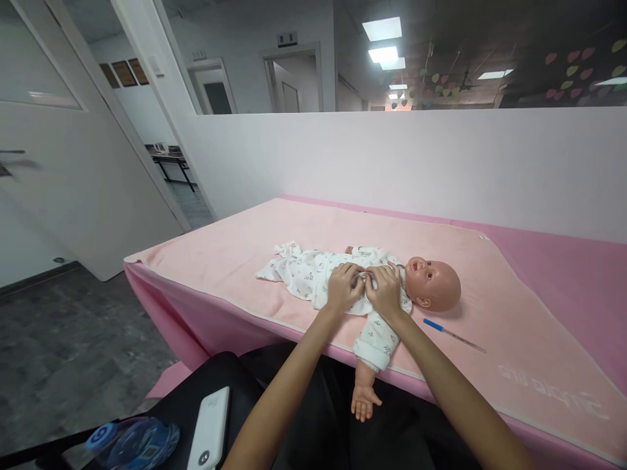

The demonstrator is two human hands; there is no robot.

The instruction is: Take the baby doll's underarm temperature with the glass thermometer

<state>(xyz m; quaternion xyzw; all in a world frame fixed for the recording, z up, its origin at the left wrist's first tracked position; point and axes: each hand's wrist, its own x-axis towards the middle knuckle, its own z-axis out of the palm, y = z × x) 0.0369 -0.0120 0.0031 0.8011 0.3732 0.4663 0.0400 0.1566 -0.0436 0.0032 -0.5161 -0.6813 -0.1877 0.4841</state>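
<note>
A baby doll (pixel 438 285) lies on its back across the pink-covered table, its head to the right and one arm hanging over the near edge. It wears a white printed baby outfit (pixel 306 274). My left hand (pixel 344 285) and my right hand (pixel 385 287) meet over the doll's chest, fingers bent and pinching the front of the outfit. The fingertips nearly touch, and the small piece of cloth between them is mostly hidden.
A blue-capped pen (pixel 455 335) lies near the doll's head on the pink blanket (pixel 519 339). At lower left, a white power bank (pixel 210 427) and a plastic water bottle (pixel 137 442) rest on a black seat. A white wall (pixel 392 163) with a window stands behind the table.
</note>
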